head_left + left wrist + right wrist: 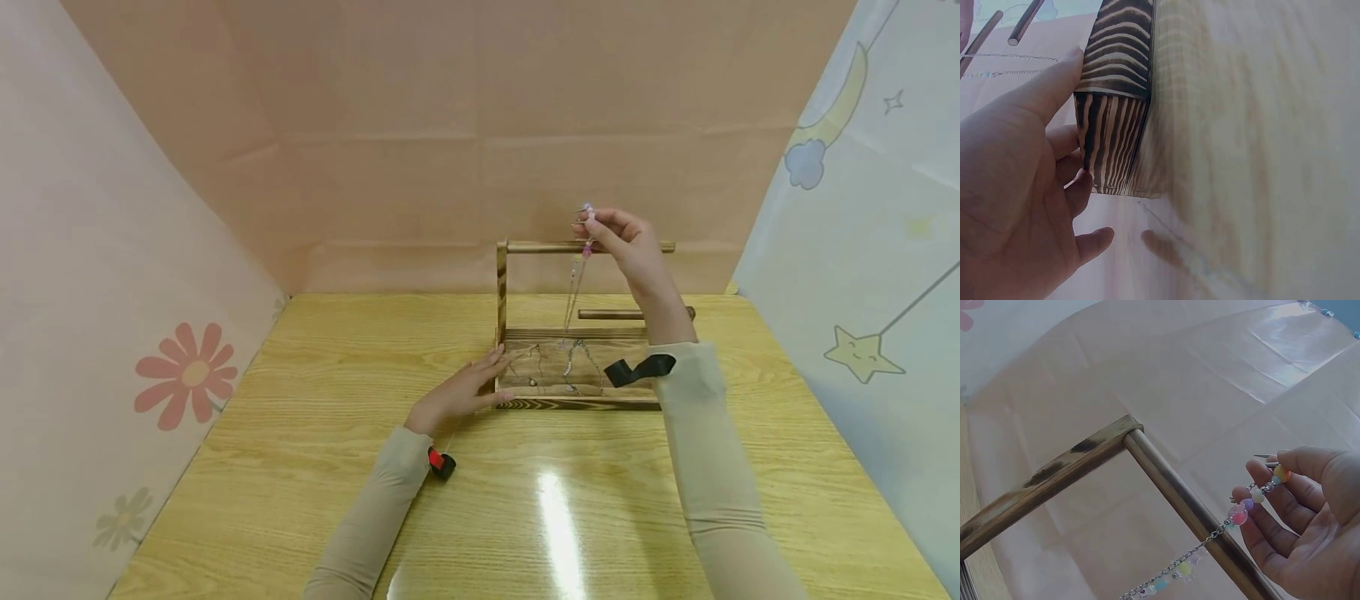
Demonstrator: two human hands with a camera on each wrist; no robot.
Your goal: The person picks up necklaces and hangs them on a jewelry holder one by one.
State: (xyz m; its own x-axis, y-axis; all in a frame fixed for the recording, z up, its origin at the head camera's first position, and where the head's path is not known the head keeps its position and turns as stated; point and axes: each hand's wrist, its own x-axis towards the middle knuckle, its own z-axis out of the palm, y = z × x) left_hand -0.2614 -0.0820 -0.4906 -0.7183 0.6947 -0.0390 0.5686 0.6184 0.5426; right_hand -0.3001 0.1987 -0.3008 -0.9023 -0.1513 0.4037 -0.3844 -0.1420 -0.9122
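Note:
My right hand (628,243) is raised over the top rail of a dark-grained wooden jewelry stand (502,287). Its thumb and fingertips pinch a beaded chain (1238,514) with pastel beads; thin pointed metal pieces (1263,455) stick out by the fingertips. The lower chain (572,300) hangs down toward the stand's base tray. My left hand (468,385) holds the left end of that base, thumb (1063,78) at the front board and fingers against the end face. More thin chains (572,367) are at the tray, their details too small to tell.
A shorter wooden rod (611,314) runs below the top rail (543,247). On the yellow wood-grain table (360,350), a fine chain (1179,240) lies beneath the left hand. A pink-brown sheet (375,150) stands behind, with patterned sheets (862,275) at both sides.

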